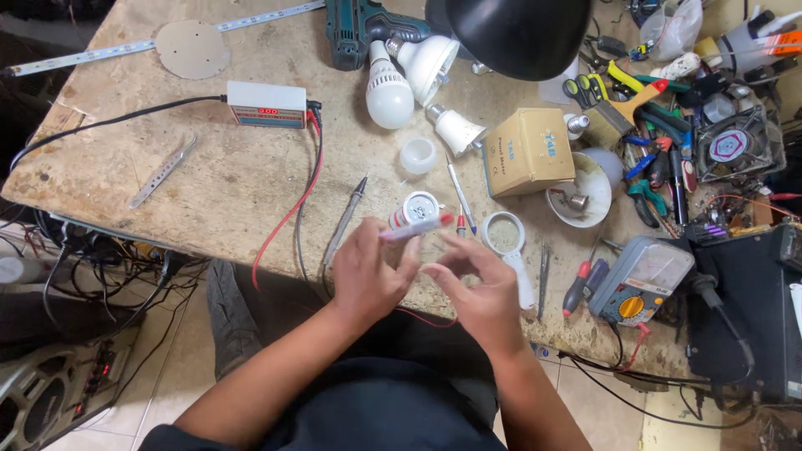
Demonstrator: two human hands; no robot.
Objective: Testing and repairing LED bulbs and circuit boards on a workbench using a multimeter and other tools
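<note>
Just probe [415, 228] in left hand [368, 276]

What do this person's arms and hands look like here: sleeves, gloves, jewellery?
Both forearms are bare up to the frame's lower edge; no sleeves show. The left hand and right hand wear no gloves, and no rings, watch or wristband are visible.
</note>
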